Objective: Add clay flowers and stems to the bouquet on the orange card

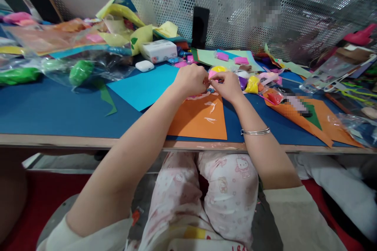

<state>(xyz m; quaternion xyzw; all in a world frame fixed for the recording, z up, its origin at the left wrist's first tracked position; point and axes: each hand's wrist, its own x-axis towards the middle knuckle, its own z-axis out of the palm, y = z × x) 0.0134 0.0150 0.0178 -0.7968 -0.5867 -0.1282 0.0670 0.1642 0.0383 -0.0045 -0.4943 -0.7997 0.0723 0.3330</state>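
Note:
Over the far part of an orange sheet of paper [200, 121], my left hand [193, 79] and my right hand [228, 85] meet with fingertips pinched close together. Whatever lies between the fingertips is too small and too covered to make out. Pale pink strips [210, 106] of what looks like modelling clay lie on the orange sheet, partly under my hands. A blue sheet of paper [144, 84] lies to the left, beneath my left forearm. Just beyond my right hand are a round yellow piece [219, 69] and a yellow lump in a clear wrapper [252, 85].
A phone [200, 27] leans upright against the perforated metal panel. A white earbud case [144, 66] and a tissue pack [159, 50] stand left of it. Bagged green clay [81, 72] lies at left; a clear bottle [326, 70] and folded orange paper [309, 117] are at right.

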